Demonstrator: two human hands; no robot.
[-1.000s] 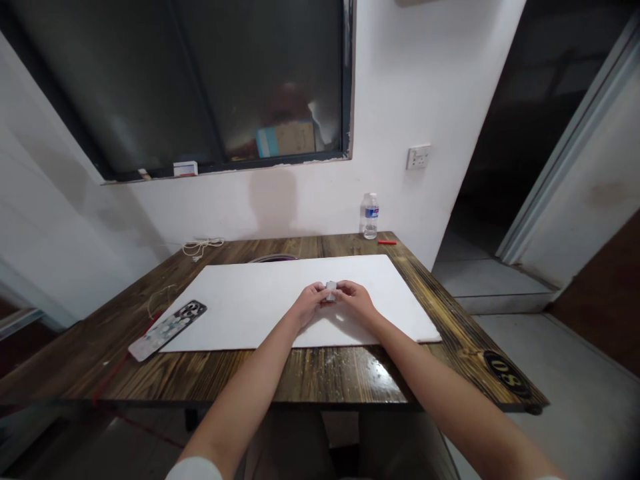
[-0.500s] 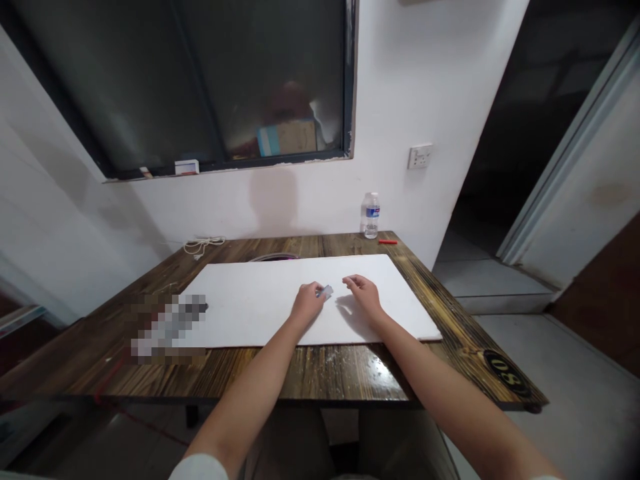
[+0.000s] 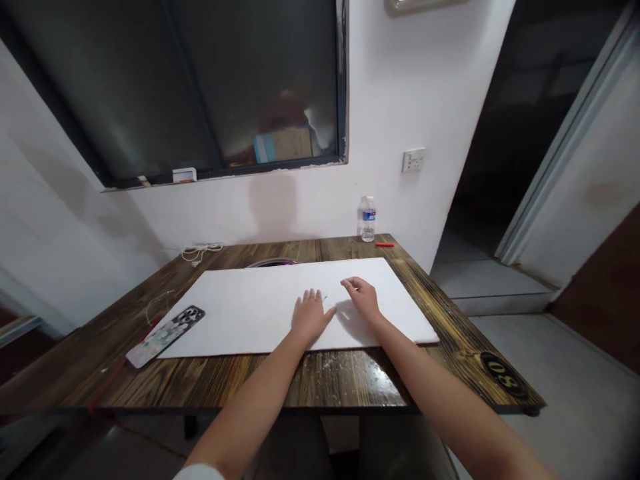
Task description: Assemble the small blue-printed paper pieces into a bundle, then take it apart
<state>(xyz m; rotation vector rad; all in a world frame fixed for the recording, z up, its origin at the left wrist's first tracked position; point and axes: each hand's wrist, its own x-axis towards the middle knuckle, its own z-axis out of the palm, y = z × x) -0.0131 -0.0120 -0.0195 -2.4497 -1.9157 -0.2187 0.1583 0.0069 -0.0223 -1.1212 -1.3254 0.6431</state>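
Observation:
A white board (image 3: 240, 313) lies flat on the dark wooden table (image 3: 340, 387). Over its middle, my left hand (image 3: 310, 317) is palm down with the fingers spread. A tiny bluish bit (image 3: 325, 297) shows just beyond the thumb; the rest of it is hidden. To the right, my right hand (image 3: 363, 297) is held over the board with its fingers curled and thumb and fingertips close together. Whether anything is between those fingertips is too small to tell.
A phone in a patterned case (image 3: 166, 335) lies across the board's left edge. At the back are a white cord (image 3: 201, 251), a round rim (image 3: 273, 263), a water bottle (image 3: 368, 220) and a red pen-like item (image 3: 385, 245). A round 08 plate (image 3: 503, 375) marks the right corner.
My left hand has opened from its pinch on a small bluish clear piece and turned palm down, mostly covering that spot. My right hand has hardly changed. The view has shifted slightly.

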